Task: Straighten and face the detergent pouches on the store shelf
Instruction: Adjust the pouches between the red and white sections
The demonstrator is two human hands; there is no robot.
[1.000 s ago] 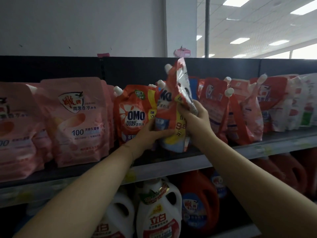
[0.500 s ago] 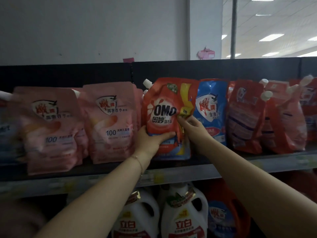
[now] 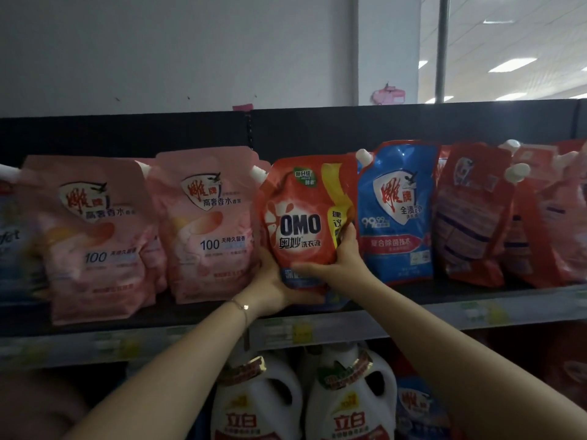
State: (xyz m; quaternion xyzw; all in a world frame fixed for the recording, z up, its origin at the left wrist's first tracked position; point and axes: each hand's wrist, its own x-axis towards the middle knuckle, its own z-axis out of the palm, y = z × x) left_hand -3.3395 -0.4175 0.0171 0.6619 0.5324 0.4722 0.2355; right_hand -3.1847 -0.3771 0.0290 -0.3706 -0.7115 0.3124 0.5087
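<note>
Facing step: red plastic OMO pouch [image 3: 298, 223] upright at front of dark shelf [image 3: 460, 296], between pink pouch [image 3: 209, 223] and blue pouch [image 3: 397, 214], label forward. Left hand [image 3: 273, 287] cups base; right hand [image 3: 343, 258] clasps right edge. Next, probably: seat flush, release.

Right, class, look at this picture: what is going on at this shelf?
A person is holding the red OMO pouch on the upper shelf with both hands. The left hand holds its lower left corner. The right hand grips its right edge. The pouch stands upright, label forward, between a pink pouch and a blue pouch. The red pouches further right lean unevenly and look not yet straightened.
</note>
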